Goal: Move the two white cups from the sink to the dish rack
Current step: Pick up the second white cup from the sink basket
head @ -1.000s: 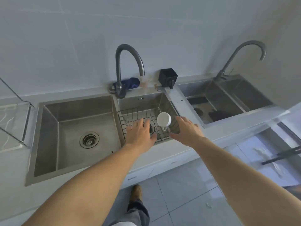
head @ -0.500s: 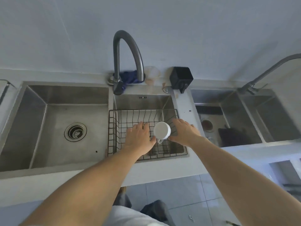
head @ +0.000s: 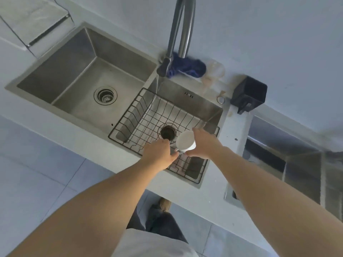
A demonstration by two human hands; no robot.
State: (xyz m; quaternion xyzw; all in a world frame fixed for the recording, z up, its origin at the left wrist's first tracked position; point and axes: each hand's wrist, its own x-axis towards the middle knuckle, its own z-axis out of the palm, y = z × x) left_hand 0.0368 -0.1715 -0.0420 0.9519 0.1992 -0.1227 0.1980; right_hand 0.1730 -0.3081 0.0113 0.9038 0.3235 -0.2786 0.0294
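One white cup [head: 185, 141] is held above the wire dish rack [head: 148, 115], which sits inside the right basin of the steel sink [head: 78, 75]. The right hand [head: 205, 143] is closed around the cup's far side, with the base turned toward the camera. The left hand [head: 161, 154] is curled at the cup's lower edge, fingertips near what looks like the handle; whether it actually grips is not clear. A second cup is not visible.

Handling, as judged: the cup is likely glazed ceramic, so rigid, light enough for one hand, brittle on impact and slick if wet. Water appears to be running from the faucet [head: 181, 26] into the basin, so wet surfaces should be assumed. Best hold: handle hooked or body wrapped, not a rim pinch.

Materials:
- rack: thin dark wire grid with upright dividers along the left side, open mesh, drain [head: 168, 132] seen through it
- sink: brushed stainless, flat walls, sharp corners
- desk [head: 235, 127]: pale, smooth
- blue cloth [head: 191, 66]: soft, bunched behind the faucet
- black box [head: 249, 93]: matte, hard

Placement onto wire should be gentle, rim down, to avoid chipping.
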